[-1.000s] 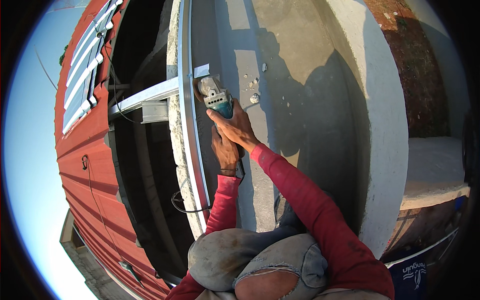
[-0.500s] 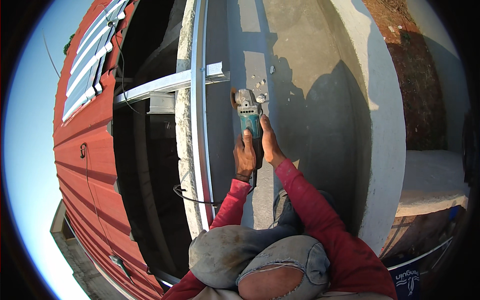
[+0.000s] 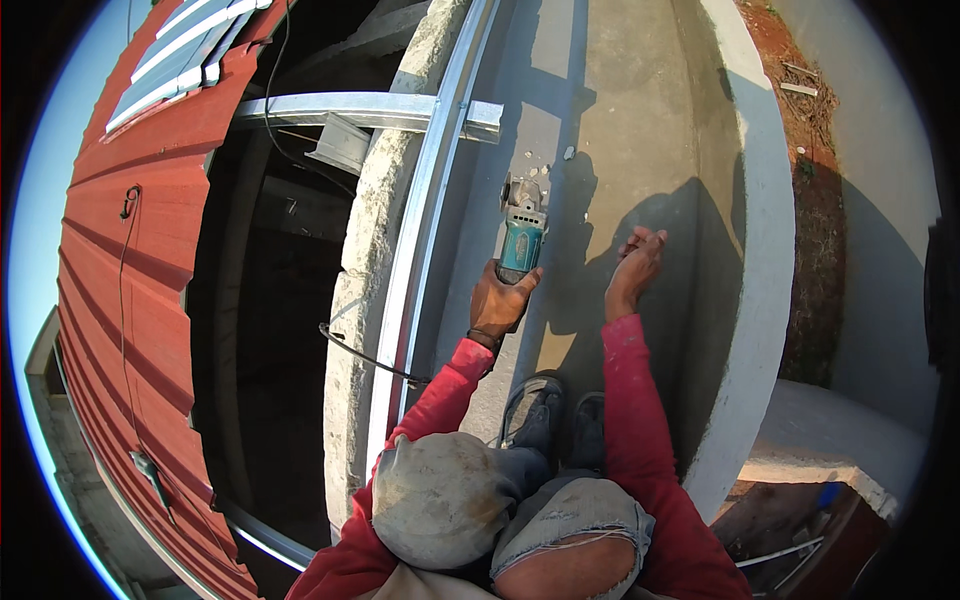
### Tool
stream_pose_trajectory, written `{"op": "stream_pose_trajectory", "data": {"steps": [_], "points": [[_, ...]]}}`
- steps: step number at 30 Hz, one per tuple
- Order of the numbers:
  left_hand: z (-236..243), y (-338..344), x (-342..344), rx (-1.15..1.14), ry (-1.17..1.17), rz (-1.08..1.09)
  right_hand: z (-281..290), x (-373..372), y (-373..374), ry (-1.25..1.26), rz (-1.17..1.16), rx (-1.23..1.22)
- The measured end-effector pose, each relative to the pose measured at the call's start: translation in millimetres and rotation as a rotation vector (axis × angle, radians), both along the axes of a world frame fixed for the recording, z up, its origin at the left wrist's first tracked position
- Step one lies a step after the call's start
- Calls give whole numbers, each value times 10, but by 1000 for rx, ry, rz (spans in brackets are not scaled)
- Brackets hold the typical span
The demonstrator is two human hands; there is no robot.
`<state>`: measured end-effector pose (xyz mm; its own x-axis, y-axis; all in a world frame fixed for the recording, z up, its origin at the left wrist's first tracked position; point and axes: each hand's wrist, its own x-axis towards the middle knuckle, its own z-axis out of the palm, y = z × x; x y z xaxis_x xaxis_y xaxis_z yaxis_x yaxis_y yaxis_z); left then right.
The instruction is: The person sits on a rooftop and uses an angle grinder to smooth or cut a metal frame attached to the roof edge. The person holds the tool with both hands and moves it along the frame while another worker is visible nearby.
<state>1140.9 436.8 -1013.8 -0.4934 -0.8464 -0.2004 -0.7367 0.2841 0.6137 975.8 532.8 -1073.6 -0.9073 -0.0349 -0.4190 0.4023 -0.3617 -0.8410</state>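
Observation:
My left hand [image 3: 500,298] grips a teal and grey angle grinder [image 3: 523,240], its head and disc pointing away from me, beside the long silver metal channel [image 3: 425,230]. A black cord trails by the wrist and crosses the channel. My right hand [image 3: 634,268] is off the tool, to its right over the grey concrete trough [image 3: 655,130], with loosely curled fingers holding nothing visible. A short silver crosspiece [image 3: 330,108] meets the channel beyond the grinder. Small pale rubble bits [image 3: 569,152] lie past the grinder head.
A rough white concrete ledge [image 3: 350,370] borders a dark opening beside a red corrugated roof [image 3: 130,330] with white metal strips and cables on it. A pale parapet [image 3: 760,230] edges the right, with red soil [image 3: 810,300] beyond. My knees and shoes fill the lower middle.
My right hand has let go of the grinder and moved right. My left hand has carried the grinder rightward, away from the channel. The view has shifted.

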Motion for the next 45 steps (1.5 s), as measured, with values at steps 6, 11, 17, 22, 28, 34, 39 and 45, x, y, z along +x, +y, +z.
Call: {"op": "stream_pose_trajectory", "data": {"steps": [6,11,17,22,28,34,39,45], "points": [[-305,-109,337,-53,-97,134,1162,-572,187,517,-253,101],[-487,-132,553,-90,-140,229,1700,-786,-478,968,611,491],[-399,-65,673,-16,-168,285,1379,-810,-1640,1426,1093,927],[-373,-71,709,-9,-177,255,1303,-986,-2049,1372,1445,1067],[-490,-44,897,-51,-125,256,1242,-923,-1967,1496,1366,946],[-445,46,799,7,-155,305,1109,-994,-1878,1525,1309,877],[-266,62,663,88,-205,369,1020,-1025,-1861,1573,1261,694],[-344,60,475,-47,-285,436,820,-1116,-1863,1569,1184,667]]}}
